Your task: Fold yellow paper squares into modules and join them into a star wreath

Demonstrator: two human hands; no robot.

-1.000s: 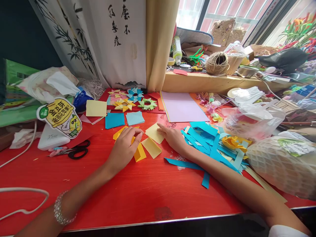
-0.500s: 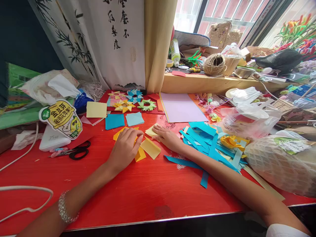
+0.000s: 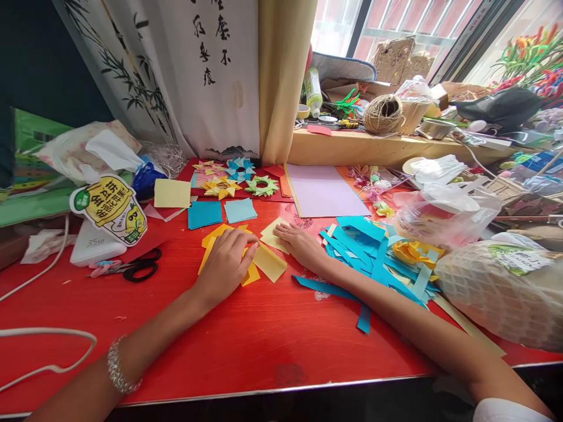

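My left hand (image 3: pixel 227 263) lies on a folded orange-yellow paper (image 3: pixel 248 274) on the red table (image 3: pixel 246 337), fingers curled down and pressing it. My right hand (image 3: pixel 301 242) rests flat, fingers stretched, on a pale yellow square of paper (image 3: pixel 272 235). Between the two hands lies another pale yellow folded piece (image 3: pixel 269 262), its edge touching my left fingertips. A silver bracelet (image 3: pixel 118 368) is on my left wrist.
Blue paper strips (image 3: pixel 373 258) lie heaped right of my right hand. Black scissors (image 3: pixel 139 268) lie at left beside a white power bank (image 3: pixel 91 247). Folded paper stars (image 3: pixel 237 177), blue squares (image 3: pixel 204 214) and a lilac sheet (image 3: pixel 324 190) sit behind. Plastic bags (image 3: pixel 501 293) crowd the right.
My right hand slid a little left and nearer over the pale yellow square. My left hand shifted slightly, uncovering more orange paper on its left side.
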